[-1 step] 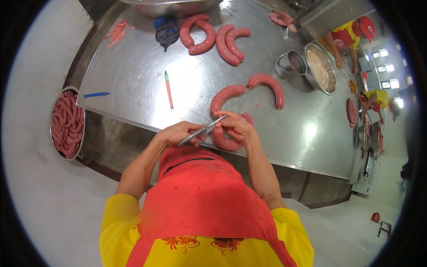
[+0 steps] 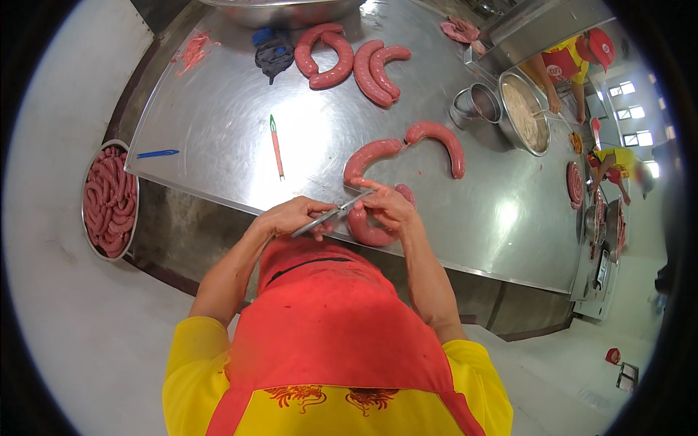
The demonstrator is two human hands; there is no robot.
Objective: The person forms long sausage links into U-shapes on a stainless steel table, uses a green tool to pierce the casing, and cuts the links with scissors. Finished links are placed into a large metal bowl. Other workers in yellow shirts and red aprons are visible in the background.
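"How far along was the work?"

"Partway, I'd judge. Four sausages (image 2: 343, 61) lay toward the back of the table (image 2: 218, 138), two curled into a rough ring and two nested side by side. They looked finished with, though I couldn't be sure."

"And what was left?"

"The curved sausage (image 2: 372, 235) at the near edge, partly beneath the right hand (image 2: 392, 206), seemed the one in progress. Just beyond it, two more arcs (image 2: 440, 138) lay with their ends nearly meeting; I couldn't tell whether they were joined. Off to the left, a tub (image 2: 137, 218) was heaped with smaller links (image 2: 109, 203)."

"How were the hands placed?"

"The left hand (image 2: 294, 216) had its fingers wrapped around a pair of scissors (image 2: 325, 219), blades pointing toward the right hand. The right hand's fingers were bent around the blade tips, by the sausage; whether they pinched its end, I couldn't tell. I saw no clear cut there."

"What about the materials?"

"The sausages were plump, pink and glossy, with smooth skins and rounded ends. The table was brushed metal, scuffed and full of glare. A slim red and green stick (image 2: 275, 147) lay on it, near a crumpled dark bag (image 2: 273, 58) and a tangle of stringy pink scraps (image 2: 194, 52). Farther right, a round bowl held a pale, lumpy paste (image 2: 523, 112)."
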